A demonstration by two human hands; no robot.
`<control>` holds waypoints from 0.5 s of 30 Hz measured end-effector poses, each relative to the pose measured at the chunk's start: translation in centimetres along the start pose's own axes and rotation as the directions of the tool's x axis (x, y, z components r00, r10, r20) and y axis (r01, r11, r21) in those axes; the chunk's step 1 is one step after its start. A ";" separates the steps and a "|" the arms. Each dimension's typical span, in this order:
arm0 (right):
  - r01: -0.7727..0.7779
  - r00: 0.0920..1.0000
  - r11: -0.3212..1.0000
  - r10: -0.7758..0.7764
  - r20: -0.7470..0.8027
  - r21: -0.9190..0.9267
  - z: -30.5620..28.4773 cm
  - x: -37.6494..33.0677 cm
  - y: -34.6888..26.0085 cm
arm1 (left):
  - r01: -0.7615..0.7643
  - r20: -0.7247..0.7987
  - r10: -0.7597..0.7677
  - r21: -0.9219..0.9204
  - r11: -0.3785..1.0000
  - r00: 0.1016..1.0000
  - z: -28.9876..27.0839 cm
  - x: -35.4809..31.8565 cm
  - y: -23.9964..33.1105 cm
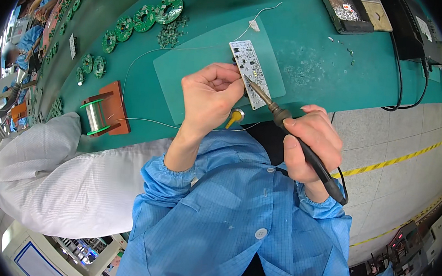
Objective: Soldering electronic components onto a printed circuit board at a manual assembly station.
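Note:
A narrow white circuit board (248, 61) with small dark parts is tilted over a pale translucent mat (195, 72). My left hand (211, 95) is closed at the board's left edge, its thumb and fingers pinching there; the fingertips are partly hidden. In my right hand (312, 141) is a soldering iron (316, 164), gripped like a pen. The iron's tip meets the board's face, or hovers just over it, close to my left fingertips. Below the board, near my left wrist, lies a small round metal part with a yellow tab (235, 117).
Left of my hands stands a solder wire spool (95, 117) on a brown holder (118, 109), its thin wire looping over the mat. Round green circuit boards (143, 19) and a pile of small parts (171, 31) lie far left. A black tip-cleaning tray (347, 12) and corded black station (417, 29) stand far right.

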State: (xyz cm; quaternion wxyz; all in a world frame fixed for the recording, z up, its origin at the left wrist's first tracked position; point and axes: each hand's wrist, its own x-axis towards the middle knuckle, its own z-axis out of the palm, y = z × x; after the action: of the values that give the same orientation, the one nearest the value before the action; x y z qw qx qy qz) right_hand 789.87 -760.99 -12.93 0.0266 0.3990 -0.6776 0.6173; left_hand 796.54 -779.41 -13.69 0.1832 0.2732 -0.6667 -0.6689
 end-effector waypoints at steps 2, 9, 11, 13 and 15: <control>0.006 1.000 1.000 -0.006 0.005 -0.008 0.0 0.1 -0.1 | -0.002 -0.006 0.002 -0.003 1.000 1.000 0.1 0.0 0.1; 0.045 0.999 0.995 -0.043 0.023 -0.084 0.1 0.7 -1.0 | -0.009 -0.016 0.008 -0.015 1.000 1.000 0.2 -0.1 0.2; 0.062 0.998 0.992 -0.059 0.030 -0.113 0.2 1.1 -1.6 | -0.007 -0.017 0.007 -0.001 1.000 1.000 0.2 -0.1 0.2; 0.100 0.995 0.975 -0.097 0.027 -0.198 0.6 1.3 -1.9 | -0.007 -0.026 0.008 0.020 1.000 1.000 0.2 -0.1 0.1; 0.117 0.993 0.967 -0.117 0.010 -0.225 1.1 1.3 -2.1 | 0.002 -0.026 -0.001 0.008 1.000 1.000 0.2 -0.2 0.2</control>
State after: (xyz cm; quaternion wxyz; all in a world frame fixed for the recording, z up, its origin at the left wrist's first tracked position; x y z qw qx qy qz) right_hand 790.70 -762.45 -10.74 0.1089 0.4316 -0.7183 0.5347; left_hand 796.51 -779.15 -13.49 0.1902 0.2831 -0.6667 -0.6627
